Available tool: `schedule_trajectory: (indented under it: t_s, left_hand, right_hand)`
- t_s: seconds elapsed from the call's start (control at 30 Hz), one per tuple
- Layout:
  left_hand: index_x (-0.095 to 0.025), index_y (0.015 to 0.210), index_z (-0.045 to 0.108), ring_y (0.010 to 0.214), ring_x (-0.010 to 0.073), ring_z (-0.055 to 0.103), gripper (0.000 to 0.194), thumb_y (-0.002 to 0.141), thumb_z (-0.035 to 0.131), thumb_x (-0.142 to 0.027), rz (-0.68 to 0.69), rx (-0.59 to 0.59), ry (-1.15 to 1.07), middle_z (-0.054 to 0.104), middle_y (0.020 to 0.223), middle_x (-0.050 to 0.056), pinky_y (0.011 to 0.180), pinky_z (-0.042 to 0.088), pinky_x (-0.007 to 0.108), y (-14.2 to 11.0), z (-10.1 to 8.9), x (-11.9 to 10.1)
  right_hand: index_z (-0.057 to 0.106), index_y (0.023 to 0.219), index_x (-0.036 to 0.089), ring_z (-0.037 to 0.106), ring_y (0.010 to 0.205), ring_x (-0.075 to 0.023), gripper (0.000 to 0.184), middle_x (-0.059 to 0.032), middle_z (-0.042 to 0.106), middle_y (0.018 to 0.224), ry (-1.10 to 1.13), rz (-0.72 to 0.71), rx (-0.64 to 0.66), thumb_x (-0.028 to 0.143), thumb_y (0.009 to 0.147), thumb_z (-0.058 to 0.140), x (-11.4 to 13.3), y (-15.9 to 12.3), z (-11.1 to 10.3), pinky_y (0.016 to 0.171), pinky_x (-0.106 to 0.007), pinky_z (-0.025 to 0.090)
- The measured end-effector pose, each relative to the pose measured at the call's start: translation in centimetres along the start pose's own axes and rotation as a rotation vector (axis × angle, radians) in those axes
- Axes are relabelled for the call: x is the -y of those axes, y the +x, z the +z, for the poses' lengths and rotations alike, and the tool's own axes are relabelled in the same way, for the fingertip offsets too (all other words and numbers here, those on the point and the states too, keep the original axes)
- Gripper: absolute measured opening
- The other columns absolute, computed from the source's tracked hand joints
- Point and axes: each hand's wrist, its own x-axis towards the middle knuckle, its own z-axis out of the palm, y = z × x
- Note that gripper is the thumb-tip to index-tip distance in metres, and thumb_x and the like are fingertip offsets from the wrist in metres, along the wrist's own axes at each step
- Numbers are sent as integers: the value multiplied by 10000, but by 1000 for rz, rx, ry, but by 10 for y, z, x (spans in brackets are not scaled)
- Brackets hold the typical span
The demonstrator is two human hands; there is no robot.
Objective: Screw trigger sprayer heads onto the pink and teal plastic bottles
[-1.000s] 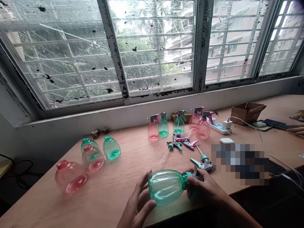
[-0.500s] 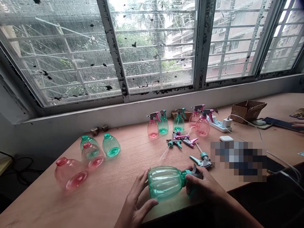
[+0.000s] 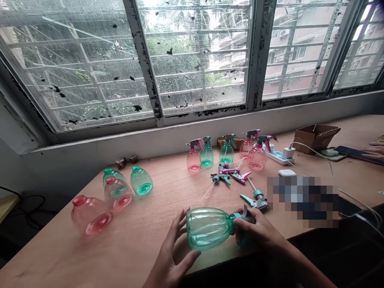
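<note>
A clear green spray bottle (image 3: 208, 228) lies sideways above the table's front edge, its base to the left and its neck to the right. My right hand (image 3: 255, 226) is closed round its grey and teal trigger head, which the fingers partly cover. At the base end, my left hand (image 3: 177, 244) has thumb and fingers spread round the bottle; whether a fingertip touches it I cannot tell. Loose spray heads lie beyond: a teal and grey one (image 3: 256, 200) near my right hand, another teal one (image 3: 220, 179), and pink ones (image 3: 240, 176).
Open-topped green (image 3: 141, 182) and pink bottles (image 3: 91, 216) stand at the left. Several spray bottles with heads (image 3: 194, 158) stand near the window wall. At the right are a power strip (image 3: 277, 155), cables, a cardboard box (image 3: 315, 138) and another person's hand (image 3: 375, 150).
The view has shifted slightly. Both hands and the green bottle keep nearly the same pose, with the left fingers still spread at its base.
</note>
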Motion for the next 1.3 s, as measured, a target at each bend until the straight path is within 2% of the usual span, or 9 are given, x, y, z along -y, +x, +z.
schedule_trajectory:
  t_s: [0.13, 0.3, 0.5, 0.6, 0.67, 0.87, 1.03, 1.13, 1.3]
  left_hand:
    - [-393, 1493, 343, 1462, 308, 344, 687, 898, 677, -312, 58, -7, 99, 326, 1616, 26, 1204, 309, 465, 1, 1, 6]
    - [-355, 1407, 405, 1471, 321, 330, 570, 902, 659, -432, 80, -37, -21, 308, 1628, 88, 1195, 293, 497, -3, 7, 20]
    - [-362, 1448, 366, 1433, 313, 402, 637, 895, 681, -394, 25, -11, -18, 374, 1594, 76, 1174, 354, 467, -1, 1, 6]
    - [-405, 1511, 304, 1494, 312, 272, 747, 881, 702, -343, 35, 11, 113, 326, 1622, 22, 1227, 228, 485, 0, -1, 5]
    - [-430, 1503, 319, 1520, 310, 188, 705, 899, 675, -354, 77, 0, 127, 259, 1649, -10, 1238, 171, 492, 0, 0, 11]
    - [-422, 1465, 326, 1463, 330, 340, 710, 863, 697, -481, 66, 0, -33, 392, 1585, 53, 1220, 198, 529, -3, 5, 30]
    - [-384, 1498, 287, 1449, 363, 357, 749, 872, 688, -474, 22, 24, -80, 339, 1612, 75, 1182, 313, 531, 1, 3, 15]
    - [-415, 1513, 270, 1439, 345, 381, 742, 895, 681, -410, -7, 28, -41, 288, 1636, 33, 1199, 299, 507, 1, 3, 9]
    - [-456, 1471, 274, 1413, 318, 431, 711, 899, 686, -371, -18, -11, -40, 381, 1591, 30, 1192, 311, 515, -1, 6, 14]
  right_hand:
    - [576, 914, 175, 708, 555, -194, 395, -32, 759, 703, 3, 2, 1, 478, 779, 790, -2, 1, -1, 547, -284, 544]
    - [578, 943, 173, 706, 552, -196, 407, -33, 763, 701, -11, -7, 1, 481, 780, 788, -3, 3, -2, 539, -279, 535]
    - [589, 913, 163, 702, 546, -183, 412, -35, 758, 689, -6, 3, 20, 477, 757, 807, 0, 3, 0, 539, -261, 531]
    - [594, 920, 163, 702, 548, -178, 392, -35, 761, 692, -8, 3, 24, 465, 774, 798, 0, 2, 0, 544, -257, 529]
    - [598, 939, 162, 705, 556, -180, 389, -36, 762, 695, -13, 5, 20, 460, 783, 793, 0, 2, -1, 554, -258, 533]
    - [614, 951, 167, 703, 565, -190, 414, -28, 748, 689, -7, -16, 2, 493, 770, 792, 0, 1, 1, 562, -279, 555]
    - [622, 967, 159, 700, 569, -179, 427, -26, 748, 633, -22, 4, 18, 483, 758, 807, 3, 0, 2, 555, -246, 537]
    - [630, 998, 156, 701, 565, -170, 429, -20, 754, 631, -38, -5, -12, 444, 748, 828, 1, 0, 0, 562, -235, 529]
    - [656, 1025, 156, 706, 580, -167, 412, -5, 753, 638, -46, -31, -1, 388, 742, 845, 0, -2, -1, 584, -239, 537]
